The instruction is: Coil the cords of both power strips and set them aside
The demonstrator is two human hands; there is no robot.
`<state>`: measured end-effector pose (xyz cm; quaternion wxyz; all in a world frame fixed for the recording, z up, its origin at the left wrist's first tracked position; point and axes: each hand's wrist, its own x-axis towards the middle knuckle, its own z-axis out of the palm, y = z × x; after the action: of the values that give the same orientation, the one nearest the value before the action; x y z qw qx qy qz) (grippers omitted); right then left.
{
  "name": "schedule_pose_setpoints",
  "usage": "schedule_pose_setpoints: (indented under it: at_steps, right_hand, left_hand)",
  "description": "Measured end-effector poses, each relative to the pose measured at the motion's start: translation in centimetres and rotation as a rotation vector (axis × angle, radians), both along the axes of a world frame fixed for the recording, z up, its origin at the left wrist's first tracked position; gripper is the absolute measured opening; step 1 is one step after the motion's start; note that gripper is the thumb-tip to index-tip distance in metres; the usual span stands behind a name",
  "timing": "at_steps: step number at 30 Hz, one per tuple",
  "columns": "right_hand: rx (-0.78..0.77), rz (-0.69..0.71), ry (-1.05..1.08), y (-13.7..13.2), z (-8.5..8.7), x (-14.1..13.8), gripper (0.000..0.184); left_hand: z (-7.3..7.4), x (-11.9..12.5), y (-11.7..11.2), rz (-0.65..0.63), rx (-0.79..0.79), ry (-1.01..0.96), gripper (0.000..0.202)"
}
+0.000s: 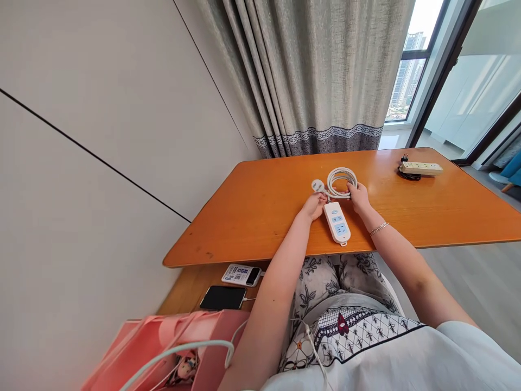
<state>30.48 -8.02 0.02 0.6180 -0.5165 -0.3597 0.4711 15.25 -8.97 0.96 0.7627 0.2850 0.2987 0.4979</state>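
A white power strip [337,222] with blue sockets lies on the orange wooden table [264,212] between my hands. Its white cable is wound in a coil [342,179] just beyond it, with the white plug [318,185] at the coil's left. My left hand [314,205] rests by the strip's far left corner, fingers curled on the cable near the plug. On the other side, my right hand [359,195] is closed on the near side of the coil. A thin bracelet circles my right wrist.
A second, cream power strip [421,168] with a black cord lies at the table's far right. On a lower bench at my left are a power bank [241,275], a black phone [223,297] and a pink bag [163,347]. Curtain and window stand behind.
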Motion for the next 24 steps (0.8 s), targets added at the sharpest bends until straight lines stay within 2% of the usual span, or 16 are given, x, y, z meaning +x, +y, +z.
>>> schedule_pose_setpoints:
  at_steps: [3,6,8,10,13,18,24]
  right_hand:
    - [0.024,-0.013,-0.005,0.2,-0.4,0.2,0.011]
    - [0.021,-0.033,-0.01,0.8,-1.1,0.2,0.012]
    - [0.005,-0.048,-0.014,1.2,-1.7,0.2,0.015]
    - [-0.006,-0.055,-0.023,1.5,-2.1,0.3,0.016]
    - [0.0,-0.063,-0.056,1.8,-2.5,0.4,0.013]
    - [0.019,-0.041,-0.096,1.5,-2.5,0.1,0.009]
    - [0.017,0.11,-0.076,1.2,-2.4,-0.6,0.011]
  left_hand:
    - [-0.6,-0.3,-0.1,-0.129,0.195,0.099,0.042]
    - [-1.3,-0.4,-0.1,-0.22,0.34,0.206,0.07]
    - [-1.8,-0.3,0.0,-0.26,0.404,0.284,0.087]
    - [-2.2,-0.1,0.0,-0.254,0.418,0.326,0.09]
    - [-2.6,0.5,0.2,-0.157,0.365,0.299,0.074]
    - [-2.8,1.6,0.8,0.095,0.183,0.252,0.028]
    - [-2.1,0.7,1.6,0.21,-0.074,0.072,0.02]
